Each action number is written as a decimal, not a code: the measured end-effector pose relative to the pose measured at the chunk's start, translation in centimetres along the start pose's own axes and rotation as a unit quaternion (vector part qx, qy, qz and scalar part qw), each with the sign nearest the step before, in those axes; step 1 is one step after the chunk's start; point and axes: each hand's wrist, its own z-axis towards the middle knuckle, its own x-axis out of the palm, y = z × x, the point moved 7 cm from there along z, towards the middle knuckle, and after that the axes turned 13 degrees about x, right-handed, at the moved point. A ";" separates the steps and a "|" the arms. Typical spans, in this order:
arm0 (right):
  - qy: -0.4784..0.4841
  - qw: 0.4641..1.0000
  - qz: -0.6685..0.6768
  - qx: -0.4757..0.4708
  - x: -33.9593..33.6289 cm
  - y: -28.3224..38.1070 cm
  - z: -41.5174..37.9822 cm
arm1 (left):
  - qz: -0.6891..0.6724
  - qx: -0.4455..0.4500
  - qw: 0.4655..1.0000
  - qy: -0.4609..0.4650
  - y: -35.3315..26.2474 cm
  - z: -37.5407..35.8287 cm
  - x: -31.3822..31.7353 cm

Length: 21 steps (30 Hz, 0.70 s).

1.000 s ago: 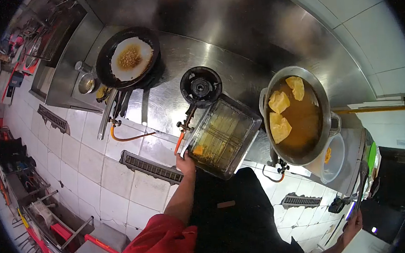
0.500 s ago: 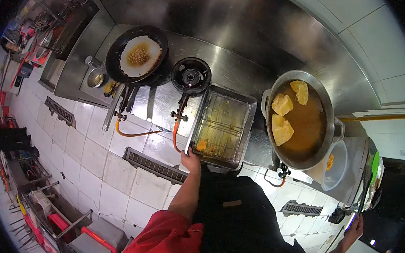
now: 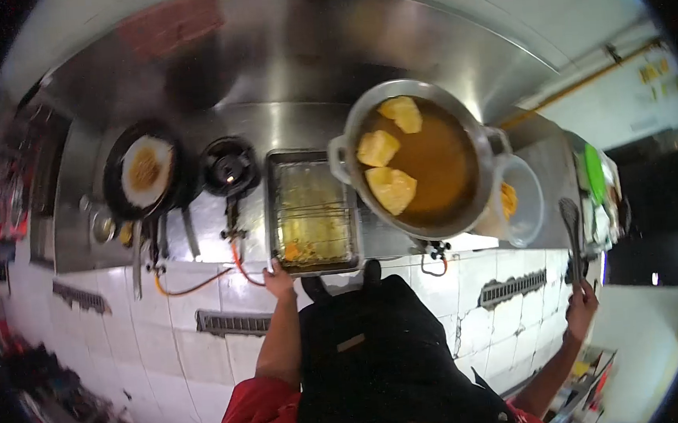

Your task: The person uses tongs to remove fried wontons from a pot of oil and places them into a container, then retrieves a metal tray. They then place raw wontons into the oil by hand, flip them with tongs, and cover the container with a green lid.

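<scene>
My left hand (image 3: 278, 278) grips the near left corner of a rectangular metal tray (image 3: 311, 210) with a wire rack and oily crumbs, resting flat on the steel counter (image 3: 286, 129). My right hand (image 3: 581, 308) is out to the right, shut on the handles of metal tongs (image 3: 571, 230) that point up and away. Right of the tray stands a big pot (image 3: 423, 158) of brown oil with three yellow pieces floating in it. A black apron covers my front.
A black pan (image 3: 145, 175) with a flat round cake sits at the left, a bare gas burner (image 3: 228, 166) beside it. A clear plastic tub (image 3: 517, 200) stands right of the pot. Orange gas hoses (image 3: 195, 284) hang over the white tiled front.
The tray has been lowered from a tilt to lie flat on the counter. My right hand has risen with the tongs. The view has swung right.
</scene>
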 end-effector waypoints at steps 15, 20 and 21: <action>0.269 0.951 -0.071 -0.132 21.2 7.8 -2.7 | -0.210 -0.151 0.957 0.129 -1.9 -0.3 -2.1; 0.319 0.940 0.025 -0.116 31.4 10.5 4.5 | -0.318 -0.222 0.910 0.146 -1.9 -3.1 -5.8; 0.298 0.943 -0.001 -0.151 33.1 11.5 6.3 | -0.286 -0.245 0.917 0.130 -2.0 -4.2 -7.1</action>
